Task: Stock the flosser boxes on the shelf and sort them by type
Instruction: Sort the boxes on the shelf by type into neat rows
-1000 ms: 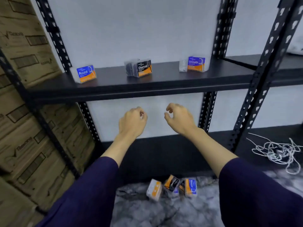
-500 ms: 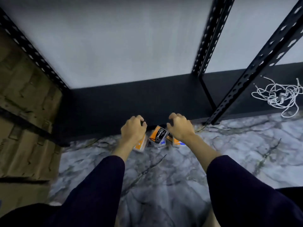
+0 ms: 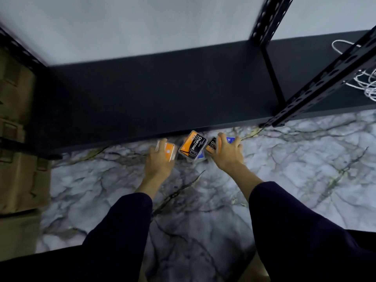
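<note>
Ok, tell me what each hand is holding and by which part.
Left hand rests on an orange flosser box, fingers over its top. Right hand covers two boxes; firm grip cannot be told.

Flosser boxes clustered on floor (image 3: 223,200) just before bottom shelf (image 3: 152,94) front edge. Charcoal box (image 3: 192,146) in middle, between left hand (image 3: 159,161) and right hand (image 3: 227,152). Cardboard cartons (image 3: 18,139) at left. Cord (image 3: 366,84) on shelf, far right.

A plain pale wall (image 3: 142,27) rose behind a black metal rack whose low shelf board (image 3: 154,94) sat just above a grey marble-patterned floor (image 3: 305,169). Perforated black uprights (image 3: 325,82) stood at the right, stacked cardboard cartons (image 3: 18,139) at the left, and a tangled white cord (image 3: 366,86) lay far right.
</note>
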{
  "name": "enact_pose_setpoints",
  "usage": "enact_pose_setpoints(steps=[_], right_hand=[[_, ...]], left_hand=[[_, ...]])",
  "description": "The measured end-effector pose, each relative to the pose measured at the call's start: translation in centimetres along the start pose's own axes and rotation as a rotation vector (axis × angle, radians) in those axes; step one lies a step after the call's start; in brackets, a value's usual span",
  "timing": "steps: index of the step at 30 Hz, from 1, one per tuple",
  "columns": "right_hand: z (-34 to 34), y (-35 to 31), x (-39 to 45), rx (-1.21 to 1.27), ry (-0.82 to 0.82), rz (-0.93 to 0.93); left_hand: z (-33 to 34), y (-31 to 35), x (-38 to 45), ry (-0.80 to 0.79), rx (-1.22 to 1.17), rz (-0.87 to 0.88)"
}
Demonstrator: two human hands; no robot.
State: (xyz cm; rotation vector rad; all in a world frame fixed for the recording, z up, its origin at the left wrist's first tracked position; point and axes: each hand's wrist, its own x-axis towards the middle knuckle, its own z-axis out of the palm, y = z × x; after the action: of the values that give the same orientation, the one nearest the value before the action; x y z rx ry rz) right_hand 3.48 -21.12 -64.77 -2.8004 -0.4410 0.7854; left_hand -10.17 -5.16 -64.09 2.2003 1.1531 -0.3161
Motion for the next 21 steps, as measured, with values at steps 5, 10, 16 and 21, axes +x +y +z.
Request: enact_pose_setpoints(steps=[5,10,16,21], right_hand=[[-1.9,-1.1,-1.4,-0.034,0.12,-0.036],[-8.4,-5.1,-5.5,0.161,0.217,-0.144],[-19.0,-11.1,-12.8,0.283,0.315,-0.394],[-27.3,-15.1,-19.2,0.401,0.494,-0.574]], left_hand=[[-2.0,0.6,-1.5,0.071,-0.006,0.008],[-7.5,3.4,-4.5,0.173,-0.101,0.038],[-17.7,8.1,-10.9,0.369,-0.198,0.242],[-26.7,11.2,-17.7,0.606,-0.294,0.534]])
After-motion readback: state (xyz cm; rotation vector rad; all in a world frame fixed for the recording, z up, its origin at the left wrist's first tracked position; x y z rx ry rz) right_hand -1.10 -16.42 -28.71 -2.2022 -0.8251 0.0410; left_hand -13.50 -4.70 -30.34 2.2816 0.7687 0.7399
